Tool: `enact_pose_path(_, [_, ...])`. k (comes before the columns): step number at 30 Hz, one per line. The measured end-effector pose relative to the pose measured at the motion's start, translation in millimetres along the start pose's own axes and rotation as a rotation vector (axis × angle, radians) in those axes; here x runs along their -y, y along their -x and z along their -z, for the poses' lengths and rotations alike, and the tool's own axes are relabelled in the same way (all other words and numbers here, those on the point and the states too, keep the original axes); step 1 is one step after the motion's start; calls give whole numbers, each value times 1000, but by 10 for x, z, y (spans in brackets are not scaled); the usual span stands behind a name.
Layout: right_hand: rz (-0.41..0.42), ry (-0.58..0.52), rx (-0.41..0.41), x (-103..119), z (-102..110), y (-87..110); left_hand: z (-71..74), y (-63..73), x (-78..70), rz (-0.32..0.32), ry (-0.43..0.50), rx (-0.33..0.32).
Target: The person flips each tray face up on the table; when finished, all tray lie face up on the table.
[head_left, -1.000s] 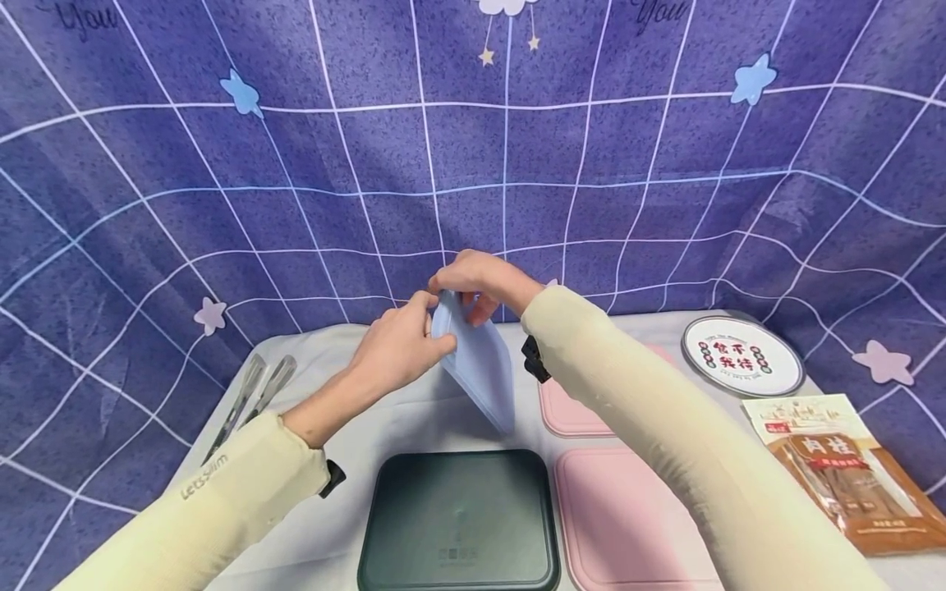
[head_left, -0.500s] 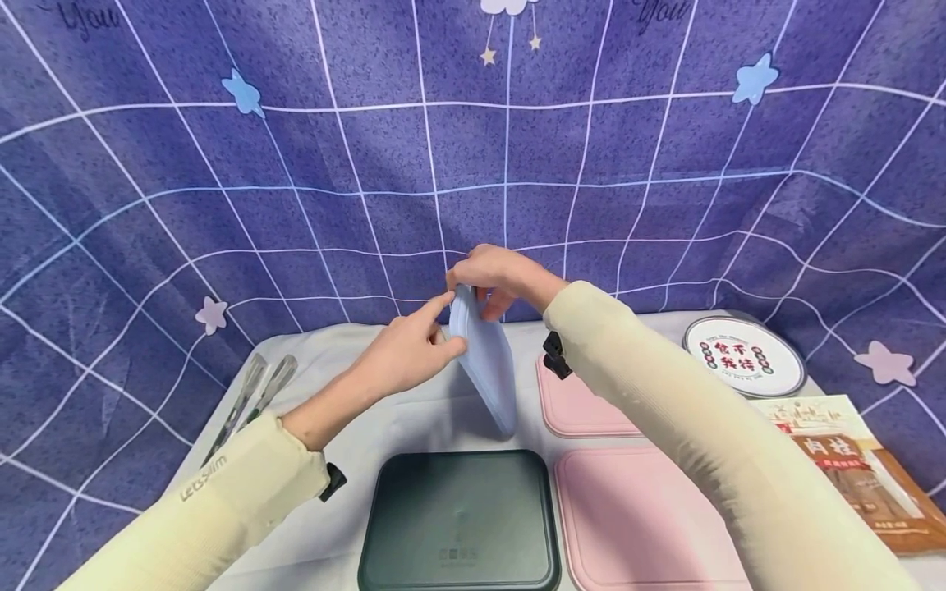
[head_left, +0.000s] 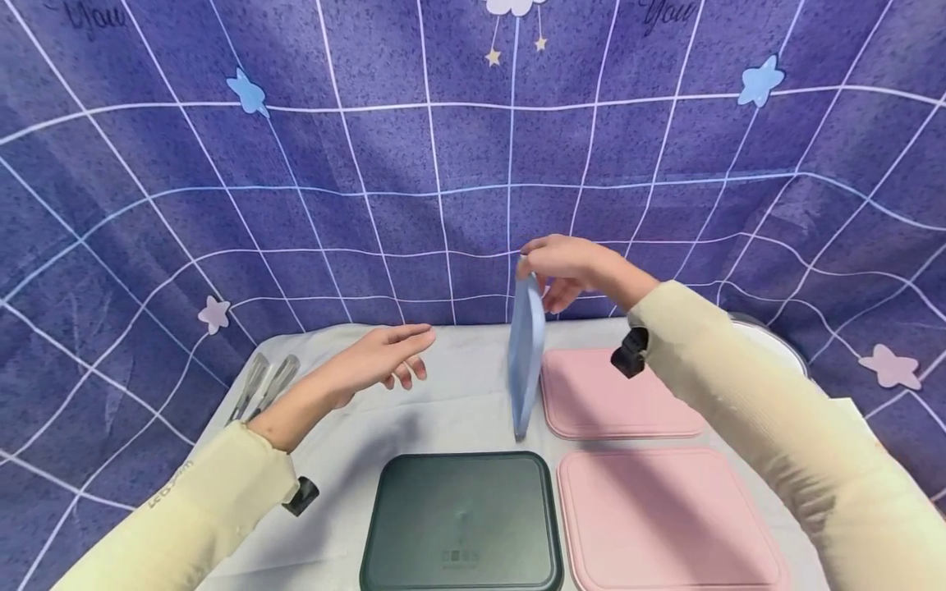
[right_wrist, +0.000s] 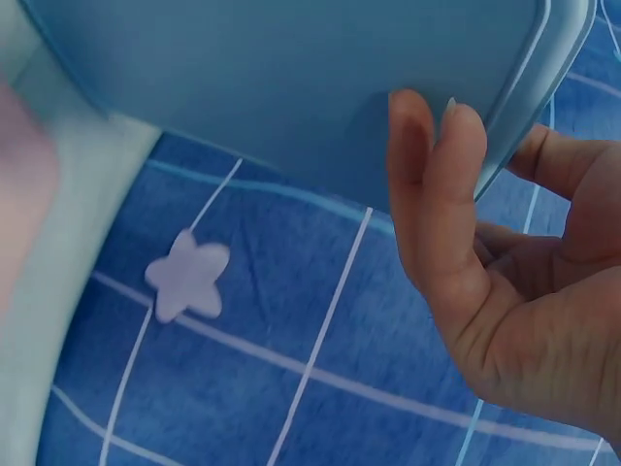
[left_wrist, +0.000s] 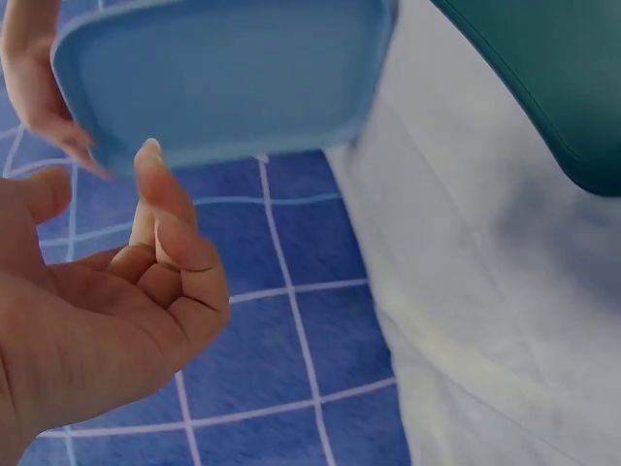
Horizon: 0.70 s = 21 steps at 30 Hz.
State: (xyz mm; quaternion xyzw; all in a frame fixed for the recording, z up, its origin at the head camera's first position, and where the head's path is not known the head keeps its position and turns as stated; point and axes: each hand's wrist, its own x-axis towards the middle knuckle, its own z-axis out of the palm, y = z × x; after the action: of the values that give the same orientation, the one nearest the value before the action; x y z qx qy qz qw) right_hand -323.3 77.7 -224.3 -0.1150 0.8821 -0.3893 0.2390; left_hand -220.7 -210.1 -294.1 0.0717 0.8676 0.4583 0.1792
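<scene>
My right hand (head_left: 562,267) pinches the top end of a light blue, shallow rectangular tray (head_left: 525,361), which stands on edge in the head view. In the right wrist view the fingers (right_wrist: 441,184) lie on one broad face of the blue tray (right_wrist: 252,87), with the thumb on the other side of its rim. The tray's raised rim and rounded corners show in the left wrist view. My left hand (head_left: 380,361) hovers left of the tray, empty, its fingers loosely bent. A dark green tray (head_left: 461,517) lies flat in front, beside two pink trays (head_left: 621,394).
Two metal-ended utensils (head_left: 266,382) lie at the left on the white cloth (head_left: 458,386). At the right, my sleeve (head_left: 754,410) partly hides a round plate (head_left: 776,336) and a food packet (head_left: 850,410). A purple grid-patterned curtain (head_left: 473,164) hangs behind.
The left hand has let go of the blue tray and drawn back to the left. The right hand has carried the tray rightward and turned it more nearly edge-on to the head view.
</scene>
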Motion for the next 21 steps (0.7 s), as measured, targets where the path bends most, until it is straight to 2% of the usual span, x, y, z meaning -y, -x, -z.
enact_pose_path(5, [4, -51, 6, -260, 189, 76, 31, -45, 158, 17, 0, 52])
enact_pose_path(8, [22, -165, 27, -425, 272, 117, -1, -91, 275, 30, 6, 85])
enact_pose_path(11, [51, -329, 64, -599, 306, 135, -51, -150, 419, 45, 8, 98])
enact_pose_path(16, [109, -562, 120, -882, 227, 110, -134, -252, 684, 69, 59, 87])
enact_pose_path(21, [146, -674, 131, -1116, 39, 90, -204, -310, 903, 64, 204, 60])
